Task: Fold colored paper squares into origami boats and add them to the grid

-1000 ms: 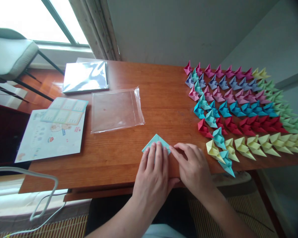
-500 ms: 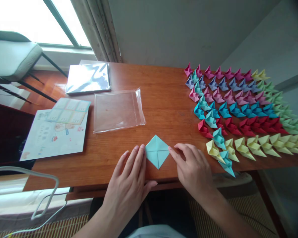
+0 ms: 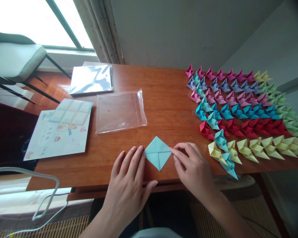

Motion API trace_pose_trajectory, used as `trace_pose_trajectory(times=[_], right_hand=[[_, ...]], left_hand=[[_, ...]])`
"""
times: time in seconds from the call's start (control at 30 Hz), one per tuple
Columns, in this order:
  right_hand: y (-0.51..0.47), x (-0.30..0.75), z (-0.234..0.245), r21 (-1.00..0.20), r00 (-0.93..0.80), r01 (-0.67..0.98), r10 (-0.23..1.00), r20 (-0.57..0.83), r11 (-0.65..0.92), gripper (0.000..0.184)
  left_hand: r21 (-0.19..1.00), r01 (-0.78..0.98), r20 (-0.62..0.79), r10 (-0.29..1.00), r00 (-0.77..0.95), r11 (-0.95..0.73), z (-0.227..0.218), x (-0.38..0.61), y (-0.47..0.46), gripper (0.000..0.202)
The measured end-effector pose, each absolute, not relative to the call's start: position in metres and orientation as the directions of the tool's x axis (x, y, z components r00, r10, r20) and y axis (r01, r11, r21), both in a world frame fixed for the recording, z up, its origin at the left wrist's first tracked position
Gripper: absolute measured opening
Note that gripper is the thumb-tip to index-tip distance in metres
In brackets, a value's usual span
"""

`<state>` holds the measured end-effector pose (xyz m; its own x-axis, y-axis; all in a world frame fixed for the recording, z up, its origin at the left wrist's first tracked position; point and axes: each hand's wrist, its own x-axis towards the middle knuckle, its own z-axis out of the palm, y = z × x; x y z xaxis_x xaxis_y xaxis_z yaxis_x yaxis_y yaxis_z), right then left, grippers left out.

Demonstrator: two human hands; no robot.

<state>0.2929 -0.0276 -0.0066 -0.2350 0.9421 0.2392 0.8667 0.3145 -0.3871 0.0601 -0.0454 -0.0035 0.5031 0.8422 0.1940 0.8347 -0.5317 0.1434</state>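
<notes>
One teal paper square (image 3: 158, 153) lay flat, diamond-wise, by the near edge of the wooden table (image 3: 164, 105), creases showing on top. So with that as the clock's middle and 12 pointing to the table's far edge, the left hand (image 3: 127, 173) sat around 8, palm down and pretty wide, fingers stretched out, thumb sticking off to the side. Its fingertips were right by the paper's 9 o'clock corner, though there was no telling if they actually touched. The right hand (image 3: 192, 163) was between 3 and 4, fingers drawn in kinda narrow, a fingertip at the 3 o'clock corner; pinching the paper or just pressing it, couldn't tell. From about 1 round to 3 there were rows of folded paper pieces (image 3: 238, 111), pink, purple, blue, red, yellow and green, with a slanting line of teal pieces (image 3: 213, 121) crossing the ends closest to the square. A clear plastic sleeve (image 3: 119, 112) lay at roughly 10:30, a shiny pack (image 3: 91, 79) farther out that way, and a printed white sheet (image 3: 62, 143) just past 9.
</notes>
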Motion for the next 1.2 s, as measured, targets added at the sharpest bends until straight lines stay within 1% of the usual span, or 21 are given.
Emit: trace_pose_trajectory(times=[0.03,0.1,0.2,0.3,0.37,0.47,0.53,0.57,0.63,0.7,0.73,0.77,0.83,0.9,1.0,1.1,1.17,1.2], right_hand=[[-0.025,0.293,-0.008,-0.43,-0.213,0.85,0.945,0.247,0.304,0.025],[-0.02,0.29,-0.01,-0.473,-0.169,0.837,0.953,0.251,0.273,0.022],[-0.015,0.282,-0.011,-0.469,-0.121,0.855,0.966,0.23,0.219,0.021],[-0.012,0.274,-0.01,-0.513,-0.087,0.839,0.975,0.203,0.181,0.008],[-0.011,0.272,-0.008,-0.598,-0.062,0.785,0.98,0.188,0.164,0.004],[-0.011,0.273,-0.001,-0.762,-0.015,0.64,0.993,0.118,0.1,0.004],[-0.011,0.275,0.007,-0.832,-0.009,0.55,0.997,0.082,0.073,0.006],[-0.011,0.277,0.011,-0.849,-0.019,0.521,0.996,0.085,0.083,0.007],[-0.011,0.279,0.021,-0.858,-0.072,0.492,0.989,0.127,0.146,0.012],[-0.01,0.282,0.031,-0.844,-0.17,0.483,0.97,0.171,0.234,0.017],[-0.01,0.282,0.036,-0.834,-0.235,0.479,0.956,0.178,0.273,0.019],[-0.01,0.283,0.04,-0.825,-0.296,0.476,0.939,0.175,0.304,0.022],[-0.01,0.281,0.047,-0.806,-0.348,0.498,0.925,0.154,0.321,0.027],[-0.011,0.279,0.051,-0.792,-0.296,0.539,0.945,0.142,0.287,0.03],[-0.012,0.277,0.05,-0.829,-0.157,0.533,0.982,0.101,0.17,0.029],[-0.012,0.28,0.044,-0.899,-0.015,0.439,1.0,0.0,0.006,0.027],[-0.012,0.284,0.037,-0.938,0.065,0.341,0.997,-0.042,-0.062,0.03],[-0.013,0.287,0.033,-0.953,0.077,0.294,0.996,-0.054,-0.074,0.032]], left_hand=[[0.15,0.836,0.201,0.844,0.497,-0.528,-0.004,0.061,-0.044,0.072],[0.155,0.842,0.216,0.849,0.482,-0.517,-0.004,0.063,-0.043,0.071],[0.147,0.844,0.218,0.849,0.481,-0.516,-0.005,0.067,-0.045,0.071],[0.156,0.848,0.209,0.856,0.473,-0.507,-0.005,0.069,-0.047,0.072],[0.184,0.849,0.211,0.863,0.459,-0.496,-0.005,0.069,-0.047,0.07],[0.254,0.838,0.221,0.873,0.435,-0.482,-0.004,0.068,-0.042,0.062],[0.322,0.827,0.228,0.885,0.405,-0.461,0.0,0.068,-0.036,0.057],[0.366,0.82,0.229,0.896,0.38,-0.441,0.003,0.068,-0.033,0.056],[0.476,0.789,0.227,0.921,0.317,-0.389,0.011,0.069,-0.026,0.057],[0.604,0.716,0.197,0.936,0.29,-0.349,0.02,0.071,-0.018,0.057],[0.667,0.663,0.176,0.936,0.304,-0.34,0.025,0.073,-0.013,0.051],[0.727,0.599,0.146,0.928,0.343,-0.335,0.029,0.074,-0.009,0.04],[0.828,0.482,0.066,0.903,0.424,-0.286,0.036,0.078,-0.001,0.017],[0.883,0.412,0.01,0.886,0.464,-0.226,0.039,0.082,0.005,0.01],[0.923,0.353,-0.036,0.877,0.48,-0.155,0.038,0.086,0.01,0.013],[0.946,0.307,-0.049,0.89,0.454,-0.105,0.033,0.085,0.012,0.012],[0.969,0.245,-0.057,0.92,0.387,-0.043,0.029,0.083,0.012,0.008],[0.981,0.196,-0.066,0.94,0.335,-0.001,0.027,0.083,0.012,0.005]])
